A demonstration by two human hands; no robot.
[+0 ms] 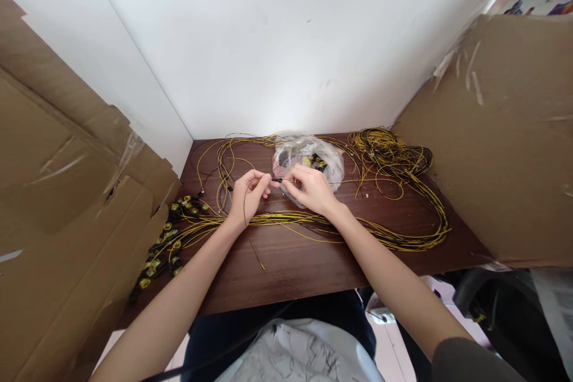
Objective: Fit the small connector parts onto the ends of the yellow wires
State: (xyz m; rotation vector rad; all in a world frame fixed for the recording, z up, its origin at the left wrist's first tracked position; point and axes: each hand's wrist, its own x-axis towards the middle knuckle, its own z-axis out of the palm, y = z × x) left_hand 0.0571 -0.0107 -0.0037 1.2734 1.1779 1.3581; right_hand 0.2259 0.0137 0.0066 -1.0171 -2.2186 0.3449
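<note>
Near the middle of the table, my left hand [251, 192] pinches a thin dark wire [253, 246], whose loose yellow-tipped end hangs down past the wrist. Close beside it, my right hand [311, 188] has its fingers closed at a small black piece [277, 179] between the two hands; a thin wire runs off to the right from there. Just behind the hands lies a clear plastic bag [331, 158] with yellow and black parts [314, 161] in it. Under my forearms stretches a bundle of yellow and black wires [403, 243].
Black and yellow connectors [172, 230] crowd the table's left end. A tangled wire heap [387, 152] sits at the back right. Cardboard walls [67, 209] flank the brown table [286, 274] on both sides, and a white wall [286, 59] rises behind it.
</note>
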